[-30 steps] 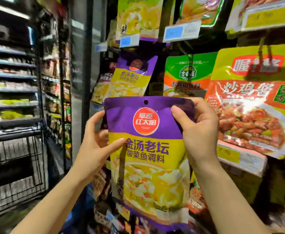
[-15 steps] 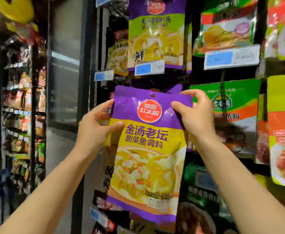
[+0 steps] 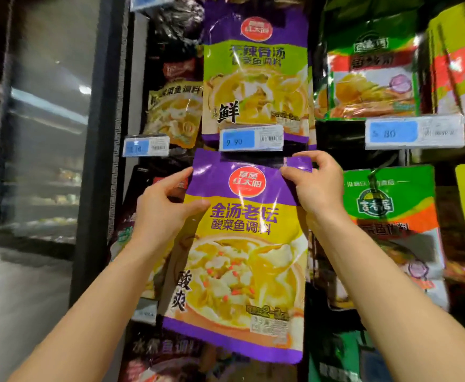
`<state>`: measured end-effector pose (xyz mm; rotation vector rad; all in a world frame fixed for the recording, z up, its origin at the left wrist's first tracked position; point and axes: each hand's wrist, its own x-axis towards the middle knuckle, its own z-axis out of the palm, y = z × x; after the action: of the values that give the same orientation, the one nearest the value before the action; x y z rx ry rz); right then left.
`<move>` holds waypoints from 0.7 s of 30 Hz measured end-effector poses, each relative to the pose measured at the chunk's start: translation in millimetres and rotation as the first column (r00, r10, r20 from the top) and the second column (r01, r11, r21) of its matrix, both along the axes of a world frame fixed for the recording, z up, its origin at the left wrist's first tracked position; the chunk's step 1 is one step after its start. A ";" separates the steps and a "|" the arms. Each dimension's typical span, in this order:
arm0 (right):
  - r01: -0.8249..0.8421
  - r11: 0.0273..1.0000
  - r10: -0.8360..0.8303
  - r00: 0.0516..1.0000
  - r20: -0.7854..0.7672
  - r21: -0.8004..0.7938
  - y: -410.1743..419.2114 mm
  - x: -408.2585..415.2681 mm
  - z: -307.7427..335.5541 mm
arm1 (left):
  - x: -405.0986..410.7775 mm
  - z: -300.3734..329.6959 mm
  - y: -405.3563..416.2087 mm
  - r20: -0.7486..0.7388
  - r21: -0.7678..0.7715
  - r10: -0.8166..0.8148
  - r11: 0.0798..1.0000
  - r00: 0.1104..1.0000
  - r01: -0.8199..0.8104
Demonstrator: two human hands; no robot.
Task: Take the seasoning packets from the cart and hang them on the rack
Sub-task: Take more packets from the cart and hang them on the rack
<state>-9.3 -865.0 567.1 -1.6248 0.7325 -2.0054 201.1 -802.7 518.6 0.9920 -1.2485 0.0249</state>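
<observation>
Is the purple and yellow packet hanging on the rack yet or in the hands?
In hands: the left hand and right hand grip the packet. Its hook is hidden.

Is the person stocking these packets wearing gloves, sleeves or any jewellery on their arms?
No. Both the left hand and the right hand are bare, with no gloves. Both forearms are uncovered as far as the picture's lower edge, so no sleeve shows. No watch, bracelet or ring is visible, and the fingernails on the fingers look short and unpainted.
</observation>
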 end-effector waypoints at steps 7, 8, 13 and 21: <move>0.145 0.989 -0.146 0.986 -0.078 -0.021 -23.0 4.1 3.7 | 2.3 8.2 -19.7 -0.028 0.027 -0.012 1.000 1.000 0.012; 0.151 0.988 -0.151 0.984 -0.089 -0.011 -25.5 2.6 0.4 | 1.7 5.1 -22.4 -0.017 0.045 0.005 0.999 1.000 -0.004; 0.315 0.937 -0.345 0.907 -0.243 -0.154 -20.2 -3.3 -19.2 | -5.2 -8.2 -28.1 0.082 0.070 0.189 0.978 0.979 -0.195; 0.188 0.815 -0.555 0.528 -0.643 -0.548 46.0 10.5 -100.4 | -5.2 -75.7 -0.8 0.613 -0.084 0.123 0.992 0.780 -0.091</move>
<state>1.1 -819.0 466.7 -2.9301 1.0887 -1.6992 195.9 -803.5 442.9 1.0474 -1.7787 0.5094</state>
